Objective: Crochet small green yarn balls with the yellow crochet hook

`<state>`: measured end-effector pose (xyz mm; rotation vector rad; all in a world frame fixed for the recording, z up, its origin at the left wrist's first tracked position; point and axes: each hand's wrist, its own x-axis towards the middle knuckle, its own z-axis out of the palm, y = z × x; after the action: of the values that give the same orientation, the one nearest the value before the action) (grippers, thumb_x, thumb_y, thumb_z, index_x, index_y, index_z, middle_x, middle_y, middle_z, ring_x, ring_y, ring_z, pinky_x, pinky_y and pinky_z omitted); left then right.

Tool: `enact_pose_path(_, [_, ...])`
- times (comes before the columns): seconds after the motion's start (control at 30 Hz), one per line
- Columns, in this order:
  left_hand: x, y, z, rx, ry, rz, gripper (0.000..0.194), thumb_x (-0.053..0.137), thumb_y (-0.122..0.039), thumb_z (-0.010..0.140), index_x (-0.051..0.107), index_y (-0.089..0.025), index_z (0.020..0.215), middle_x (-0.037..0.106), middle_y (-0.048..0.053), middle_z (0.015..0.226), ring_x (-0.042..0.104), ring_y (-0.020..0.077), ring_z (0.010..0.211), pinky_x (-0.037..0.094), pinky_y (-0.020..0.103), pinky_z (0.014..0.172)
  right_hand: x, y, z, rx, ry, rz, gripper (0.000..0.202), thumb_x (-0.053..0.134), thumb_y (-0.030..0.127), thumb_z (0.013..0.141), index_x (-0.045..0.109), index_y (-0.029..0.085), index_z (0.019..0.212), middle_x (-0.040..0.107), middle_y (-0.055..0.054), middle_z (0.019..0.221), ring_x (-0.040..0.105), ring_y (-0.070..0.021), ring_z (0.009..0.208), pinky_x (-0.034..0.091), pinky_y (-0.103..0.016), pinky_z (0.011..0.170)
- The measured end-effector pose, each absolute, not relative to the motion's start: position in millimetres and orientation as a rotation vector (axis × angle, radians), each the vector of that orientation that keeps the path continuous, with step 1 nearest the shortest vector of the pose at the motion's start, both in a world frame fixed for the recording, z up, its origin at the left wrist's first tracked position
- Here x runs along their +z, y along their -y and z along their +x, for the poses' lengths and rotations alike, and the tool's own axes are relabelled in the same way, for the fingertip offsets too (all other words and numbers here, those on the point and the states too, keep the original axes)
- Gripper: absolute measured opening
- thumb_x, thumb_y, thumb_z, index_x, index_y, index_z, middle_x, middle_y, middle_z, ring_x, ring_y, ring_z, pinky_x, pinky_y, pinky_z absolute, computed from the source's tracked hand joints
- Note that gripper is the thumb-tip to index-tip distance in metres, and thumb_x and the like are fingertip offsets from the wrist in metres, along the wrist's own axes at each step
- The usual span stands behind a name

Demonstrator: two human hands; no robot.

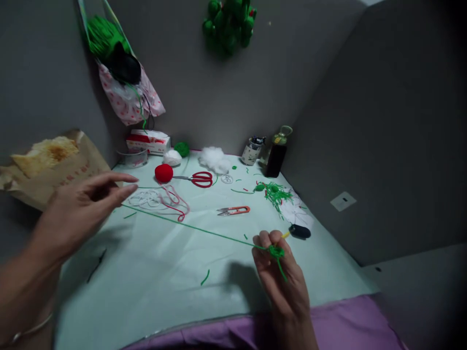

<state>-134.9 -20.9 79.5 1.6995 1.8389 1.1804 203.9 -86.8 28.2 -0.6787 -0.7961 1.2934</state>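
My right hand [280,282] is closed on a small green crochet piece [276,252] with a short loose tail. A thin yellow shaft [285,234] sticks out past its fingers and meets a dark handle-like thing [300,231]; whether the two are joined I cannot tell. From the piece a green yarn strand [197,227] runs straight and taut to my left hand [85,209]. That hand is raised at the left, index finger and thumb apart, with the yarn passing behind the thumb; its other fingers are mostly hidden.
Orange-handled thread snips [234,211], red scissors [197,179] and a red yarn ball [164,173] lie on the table [153,291]. Behind are stuffing [214,159], a bottle [276,158] and a tin [252,150]. Flatbread in a paper bag [91,170] stands left.
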Motion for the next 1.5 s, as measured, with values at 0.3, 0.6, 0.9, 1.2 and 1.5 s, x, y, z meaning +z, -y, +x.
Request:
enact_pose_path(0.3, [84,52,-58,1.364,-1.299,1.877,0.025,0.073,-0.047,0.086,0.077,-0.028,0.101,0.073,0.006,0.105,0.060,0.0293,0.106,0.040,0.041,0.103,39,95,177,1.134,1.103,-0.664,0.017,0.068,0.034,0.094,0.076,0.022,0.085,0.068,-0.004,0.076,0.056,-0.0127,0.062,0.048,-0.023,0.055])
enact_pose_path(0.6, [93,73,-9,1.056,-0.351,0.591,0.044,0.059,-0.065,0.090,0.067,-0.024,0.076,0.046,-0.001,0.072,0.031,0.0106,0.050,0.041,0.020,0.036,40,99,178,0.976,1.113,-0.718,0.017,0.064,0.032,0.097,0.077,0.023,0.091,0.070,-0.004,0.083,0.051,-0.0074,0.050,0.041,-0.021,0.047])
enact_pose_path(0.9, [59,73,-8,1.166,-0.911,1.684,0.036,0.058,-0.057,0.095,0.085,-0.034,0.090,0.072,0.005,0.130,0.033,0.0341,0.148,0.003,0.053,0.125,28,108,174,0.549,1.279,-0.818,0.020,0.058,0.017,0.100,0.076,0.026,0.103,0.073,-0.006,0.094,0.066,-0.0176,0.079,0.050,-0.028,0.057])
enact_pose_path(1.2, [45,85,14,1.013,-0.646,0.833,0.042,0.083,-0.027,0.082,0.075,-0.031,0.123,0.065,-0.001,0.084,0.054,0.0103,0.074,0.045,0.021,0.067,26,112,168,0.324,1.574,-0.832,0.036,0.057,0.006,0.096,0.073,0.029,0.120,0.074,-0.006,0.105,0.070,-0.0208,0.094,0.058,-0.036,0.074])
enact_pose_path(1.5, [49,84,13,0.862,-0.555,0.670,0.071,0.080,-0.019,0.084,0.051,-0.021,0.149,0.066,0.001,0.083,0.033,-0.0002,0.046,0.026,0.014,0.041,21,104,165,0.962,1.137,-0.714,0.018,0.060,0.025,0.100,0.078,0.027,0.100,0.067,-0.002,0.091,0.063,-0.0108,0.066,0.055,-0.025,0.058])
